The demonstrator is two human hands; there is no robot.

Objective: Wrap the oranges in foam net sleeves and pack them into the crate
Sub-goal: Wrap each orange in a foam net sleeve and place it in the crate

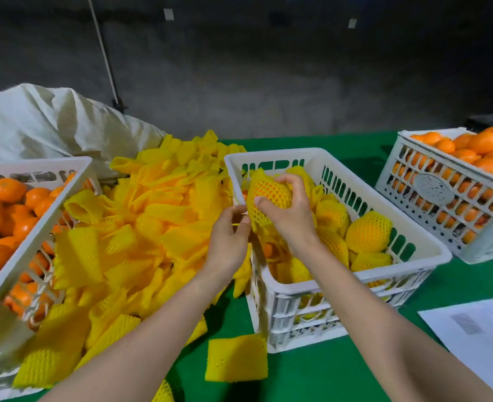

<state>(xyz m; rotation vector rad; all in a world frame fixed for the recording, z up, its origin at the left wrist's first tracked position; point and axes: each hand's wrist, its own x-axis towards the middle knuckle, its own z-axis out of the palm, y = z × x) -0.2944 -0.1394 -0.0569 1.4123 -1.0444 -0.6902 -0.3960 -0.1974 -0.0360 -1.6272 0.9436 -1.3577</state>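
Holding 1 orange (pixel 268 195) above the near-left corner of the middle crate (pixel 274 156), seen from my head camera. The yellow foam net sleeve (pixel 257 220) already covers most of the fruit; orange skin shows through the stretched mesh. My right hand (pixel 286 210) is curled round the fruit, fingers over the top and thumb pressing the near side. My left hand (pixel 230 230) pinches the sleeve's loose lower edge between thumb and fingertips.

Inside the crate lie several wrapped oranges (pixel 368 232). A heap of loose sleeves (pixel 152 216) sits to its left, on the green table cover (pixel 326 378). Beyond the heap is a crate of bare oranges (pixel 4 204), and another full crate (pixel 431 181) stands at far right.

To finish well, I judge the left pinch should draw the net evenly until both ends overhang, while the right hand stays firm but gentle so the foam does not tear. Then I should lower the fruit beside the wrapped ones, not drop it.
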